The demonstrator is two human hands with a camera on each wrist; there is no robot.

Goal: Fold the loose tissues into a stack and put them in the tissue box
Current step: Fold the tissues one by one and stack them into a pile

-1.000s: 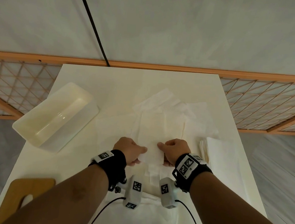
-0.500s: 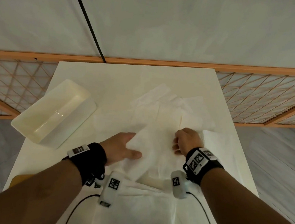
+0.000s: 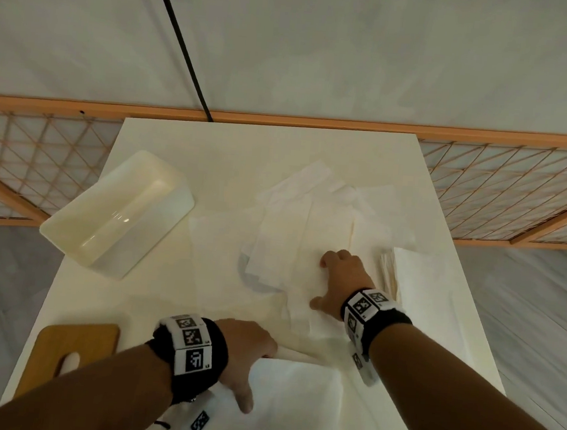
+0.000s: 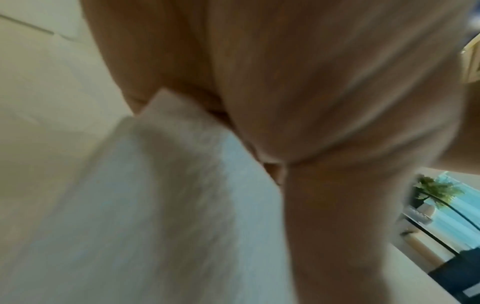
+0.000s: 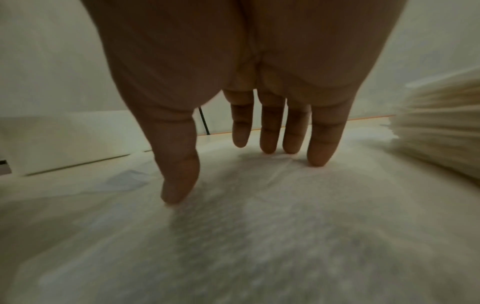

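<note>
The right hand (image 3: 341, 281) presses flat fingers (image 5: 270, 131) on loose tissues (image 3: 293, 243). The left hand (image 3: 246, 352) pinches one tissue (image 3: 293, 401).

A recording set-up in a home-like room

A white tabletop (image 3: 185, 144) stood against orange lattice fencing (image 3: 33, 158) on grey flooring; beyond it were a potted plant (image 4: 436, 191) and low furniture.

White table (image 3: 233, 148) with tissue box (image 3: 117, 212), loose tissues (image 3: 293, 243), folded stack (image 3: 417, 278), wooden board (image 3: 71, 350).
</note>
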